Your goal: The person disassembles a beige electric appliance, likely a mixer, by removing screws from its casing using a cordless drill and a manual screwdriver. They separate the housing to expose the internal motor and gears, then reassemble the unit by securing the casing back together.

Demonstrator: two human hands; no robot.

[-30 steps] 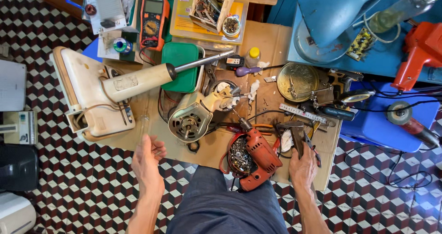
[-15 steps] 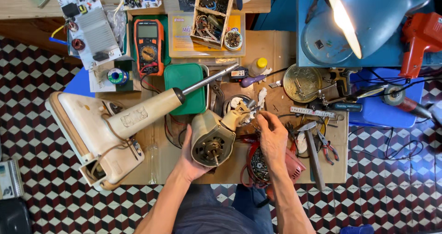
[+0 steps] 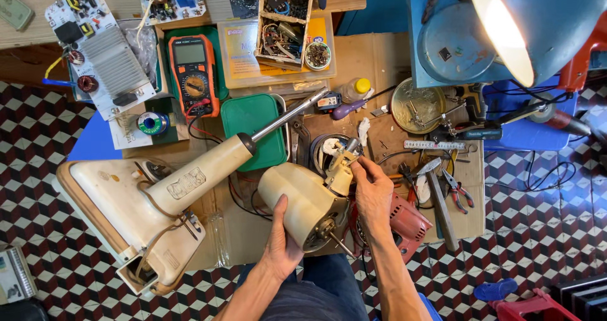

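Lying tipped over at the left, the cream fan base [image 3: 136, 223] points its metal pole [image 3: 288, 115] across the green lid [image 3: 256, 131], leaving the cardboard-covered bench [image 3: 379, 62] free for the work. Left hand [image 3: 281, 242] cups the cream fan motor housing [image 3: 303, 204] from below, steadying it. Right hand [image 3: 373, 191] pinches what looks like a fitting at the housing's rear end [image 3: 341, 169], above the red drill [image 3: 408, 223].

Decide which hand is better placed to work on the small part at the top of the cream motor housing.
Right hand: its fingertips already touch that part, while the left hand cradles the motor housing from below.
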